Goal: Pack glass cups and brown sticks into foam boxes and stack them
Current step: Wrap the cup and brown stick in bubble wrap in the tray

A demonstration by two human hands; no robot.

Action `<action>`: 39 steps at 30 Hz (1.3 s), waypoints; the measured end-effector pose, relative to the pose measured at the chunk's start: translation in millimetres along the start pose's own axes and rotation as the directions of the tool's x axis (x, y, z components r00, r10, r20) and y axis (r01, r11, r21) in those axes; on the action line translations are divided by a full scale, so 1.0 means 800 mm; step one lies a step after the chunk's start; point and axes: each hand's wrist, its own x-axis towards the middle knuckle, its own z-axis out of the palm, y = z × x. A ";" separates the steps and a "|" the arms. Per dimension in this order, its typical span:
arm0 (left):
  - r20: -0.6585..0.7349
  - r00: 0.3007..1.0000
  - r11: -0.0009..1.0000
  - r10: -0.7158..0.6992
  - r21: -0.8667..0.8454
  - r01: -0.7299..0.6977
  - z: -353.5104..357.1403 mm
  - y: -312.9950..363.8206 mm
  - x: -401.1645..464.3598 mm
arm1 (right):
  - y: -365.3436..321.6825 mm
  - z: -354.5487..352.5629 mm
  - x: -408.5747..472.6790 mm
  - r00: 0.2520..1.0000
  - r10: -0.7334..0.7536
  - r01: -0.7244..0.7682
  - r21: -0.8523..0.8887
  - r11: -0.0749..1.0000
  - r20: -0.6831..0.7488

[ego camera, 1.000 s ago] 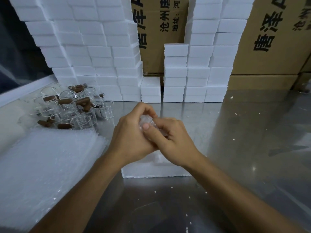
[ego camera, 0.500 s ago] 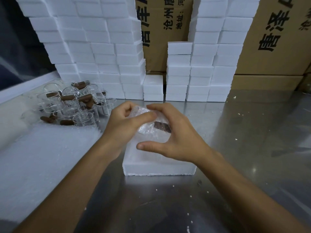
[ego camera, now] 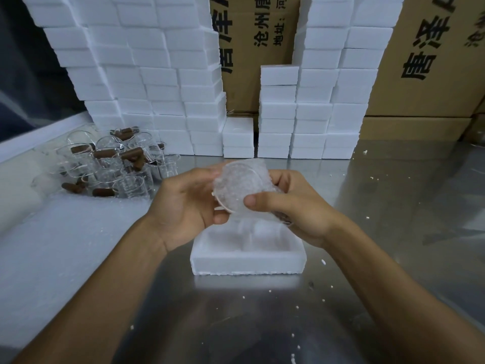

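Two hands hold one bubble-wrapped bundle [ego camera: 240,189] up over open foam box [ego camera: 248,260] on shiny metal table [ego camera: 393,232]. Left hand [ego camera: 183,206] curls round bundle's left side. Right hand [ego camera: 294,208] grips right side, thumb pressed on front. Inside wrap, maybe glass cup; too blurry to tell. Pile of glass cups [ego camera: 126,177] with brown sticks [ego camera: 105,154] sits far left. Stacked foam boxes [ego camera: 147,82] stand at back, cardboard cartons [ego camera: 425,61] behind.

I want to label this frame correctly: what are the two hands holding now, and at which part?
Both hands hold one bubble-wrapped glass cup above the open foam box. The left hand grips its left side; the right hand grips its right side, thumb on the front.
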 end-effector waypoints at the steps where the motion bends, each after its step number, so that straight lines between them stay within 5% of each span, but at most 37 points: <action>1: 0.000 1.000 1.000 -0.003 -0.003 0.003 -0.002 -0.002 0.000 | 0.001 -0.001 0.000 1.000 0.025 -0.025 0.038 0.999 0.009; 9: -0.085 0.996 0.990 -0.026 0.139 0.038 -0.007 -0.008 0.002 | 0.003 -0.002 0.001 0.985 0.108 -0.134 0.205 0.970 0.134; 17: -0.014 0.995 0.979 -0.101 0.175 0.102 -0.011 -0.008 0.000 | -0.001 -0.001 -0.001 0.960 0.139 -0.206 0.276 0.939 0.243; 23: 0.233 0.960 0.985 -0.158 0.099 0.138 -0.013 -0.008 -0.005 | -0.006 0.002 -0.004 0.922 0.117 -0.257 0.359 0.897 0.368; 34: 0.332 0.923 0.937 -0.195 0.341 0.075 -0.011 0.003 -0.007 | -0.022 -0.001 -0.009 0.904 0.160 -0.235 0.147 0.961 0.397; 39: 0.270 0.952 0.947 -0.143 0.316 0.052 -0.008 0.001 -0.006 | -0.032 -0.006 -0.009 0.947 0.173 -0.169 -0.038 0.985 0.272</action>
